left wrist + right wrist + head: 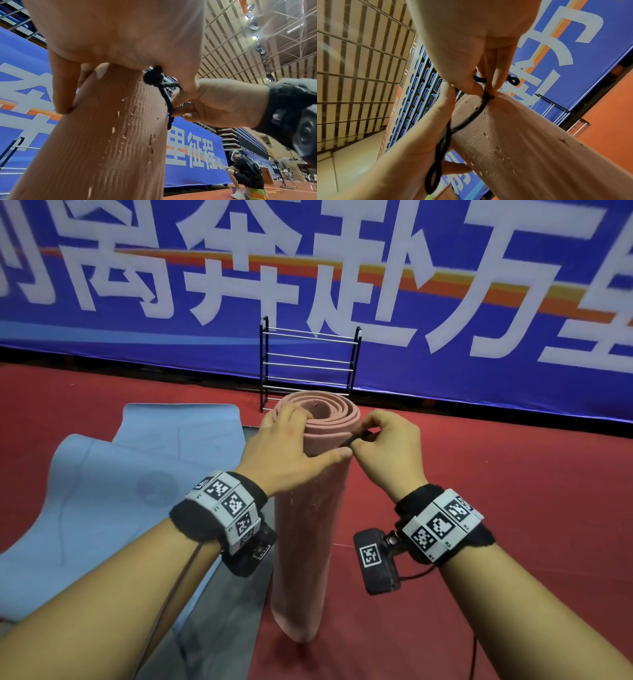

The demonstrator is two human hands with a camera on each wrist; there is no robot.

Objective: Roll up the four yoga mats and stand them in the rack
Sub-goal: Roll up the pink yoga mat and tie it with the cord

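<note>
A pink yoga mat (308,542), rolled up, stands on end on the red floor. My left hand (294,445) grips the top of the roll, fingers over its upper rim and thumb along its side. My right hand (359,440) pinches a black cord (361,436) against the roll's upper right side. In the left wrist view the cord (164,97) hangs knotted beside the pink roll (111,135). In the right wrist view the cord (465,119) loops across the roll (522,148) and along my left hand (419,135). The black rack (310,364) stands behind the roll.
Two light blue mats (102,491) (181,426) lie flat on the left, overlapping a dark grey mat (222,611) beside the roll. A blue banner wall (479,302) stands behind the rack. A person (245,171) crouches far off to the right.
</note>
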